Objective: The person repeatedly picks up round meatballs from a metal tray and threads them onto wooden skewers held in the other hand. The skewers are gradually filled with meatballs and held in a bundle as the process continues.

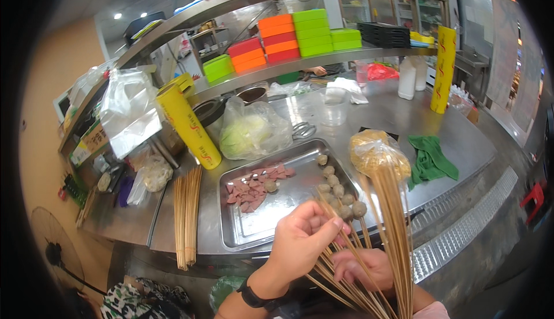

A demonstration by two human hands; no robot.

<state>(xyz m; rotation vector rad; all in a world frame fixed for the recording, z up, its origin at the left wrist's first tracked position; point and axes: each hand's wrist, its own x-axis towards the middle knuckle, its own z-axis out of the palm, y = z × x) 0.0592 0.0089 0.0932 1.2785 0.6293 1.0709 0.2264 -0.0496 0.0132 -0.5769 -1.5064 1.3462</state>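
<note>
My left hand (303,236), with a dark band at its wrist, pinches a thin bamboo skewer (331,210) between thumb and fingers. Lower right, my right hand (365,267) has its fingers curled among fanned skewers; it is slightly blurred and partly covered. A thick bundle of bamboo skewers (391,219) crosses in front of the right wrist. Just beyond the hands lie brownish-grey meatballs (333,180), the nearest at the tips of skewers. They line the right side of a steel tray (277,228). Pink meat slices (251,189) and a single meatball (270,186) lie at its left.
Another skewer bundle (187,219) lies left of the tray. Behind are bagged cabbage (246,133), scissors (304,130) and a yellow film roll (190,124). Bagged yellow food (376,150) and a green cloth (433,158) lie right. A shelf (281,63) holds coloured boxes. A person (138,297) is lower left.
</note>
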